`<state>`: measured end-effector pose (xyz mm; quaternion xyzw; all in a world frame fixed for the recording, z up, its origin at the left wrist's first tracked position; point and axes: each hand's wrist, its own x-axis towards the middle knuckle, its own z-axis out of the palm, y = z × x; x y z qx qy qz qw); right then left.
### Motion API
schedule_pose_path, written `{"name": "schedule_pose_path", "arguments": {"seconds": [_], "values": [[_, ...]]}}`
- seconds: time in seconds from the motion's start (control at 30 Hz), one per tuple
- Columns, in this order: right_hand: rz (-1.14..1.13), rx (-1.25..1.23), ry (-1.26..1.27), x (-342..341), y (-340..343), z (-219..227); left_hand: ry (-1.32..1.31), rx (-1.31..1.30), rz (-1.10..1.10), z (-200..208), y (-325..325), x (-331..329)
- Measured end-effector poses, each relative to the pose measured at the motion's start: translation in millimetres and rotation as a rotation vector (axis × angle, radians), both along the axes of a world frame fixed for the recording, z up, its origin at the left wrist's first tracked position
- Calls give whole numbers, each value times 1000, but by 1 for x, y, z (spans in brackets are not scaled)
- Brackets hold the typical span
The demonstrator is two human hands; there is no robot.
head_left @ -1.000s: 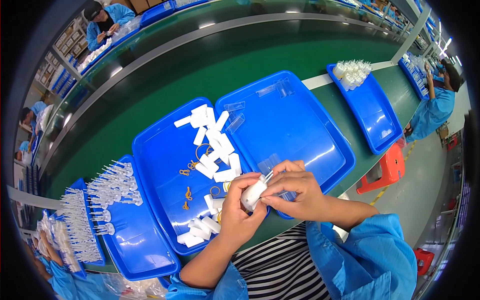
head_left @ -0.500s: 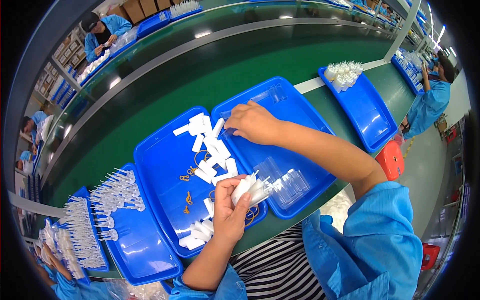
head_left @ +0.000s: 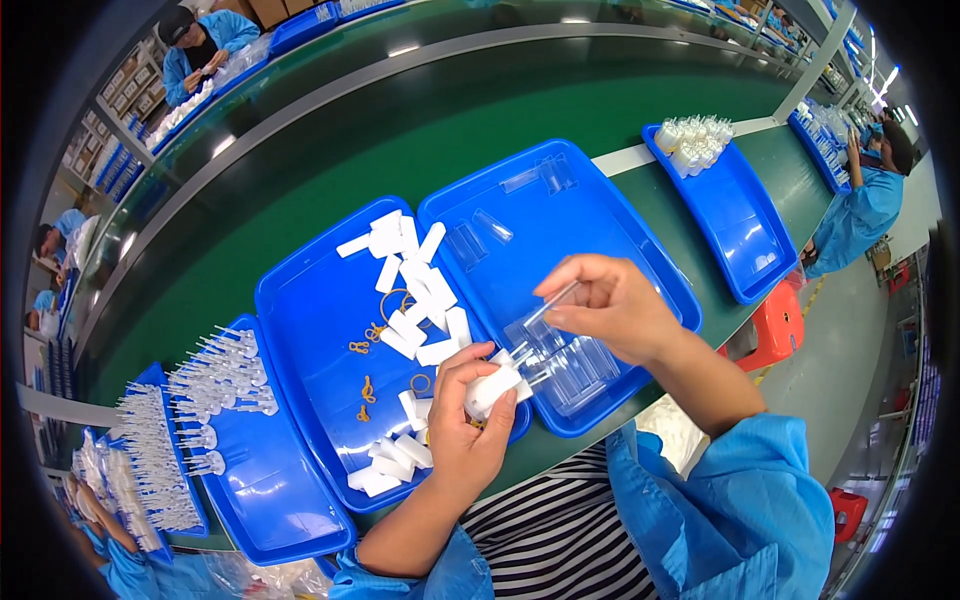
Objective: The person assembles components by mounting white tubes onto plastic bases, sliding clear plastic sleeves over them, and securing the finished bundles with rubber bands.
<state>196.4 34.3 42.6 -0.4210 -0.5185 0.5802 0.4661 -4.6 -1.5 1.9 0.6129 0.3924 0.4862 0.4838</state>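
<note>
My left hand (head_left: 472,425) is closed around a small bunch of white blocks (head_left: 497,388) with thin clear stems poking out to the right. Between the thumb and fingers of my right hand (head_left: 625,310) is a clear plastic tube (head_left: 553,304), tilted, just right of the stems and apart from them. Below it, more clear tubes (head_left: 580,370) lie in a blue tray (head_left: 610,215), with a few others toward its far side. Loose white blocks (head_left: 425,285) and brown rubber bands (head_left: 368,390) lie in the blue tray (head_left: 320,330) beside my left hand.
Farther left, a blue tray (head_left: 275,490) holds clear stemmed pieces (head_left: 225,370), beside another tray full of them (head_left: 155,455). To the right, a narrow blue tray (head_left: 740,230) carries capped clear tubes (head_left: 692,143). A red stool (head_left: 775,325) stands beyond the table edge. Co-workers sit farther off.
My right hand has come back from the far left of the tube tray toward my left hand, now with a clear tube in its fingers. My left hand still grips the white blocks.
</note>
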Motion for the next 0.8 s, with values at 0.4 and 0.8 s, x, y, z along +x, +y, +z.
{"name": "schedule_pose_path", "arguments": {"seconds": [0.4,0.8], "values": [[-174,94,73,-18,-37,-20,12,-37,-39,-5,0,6],[-146,-79,284,-20,-38,-28,-28,-38,-70,-6,-1,5]]}}
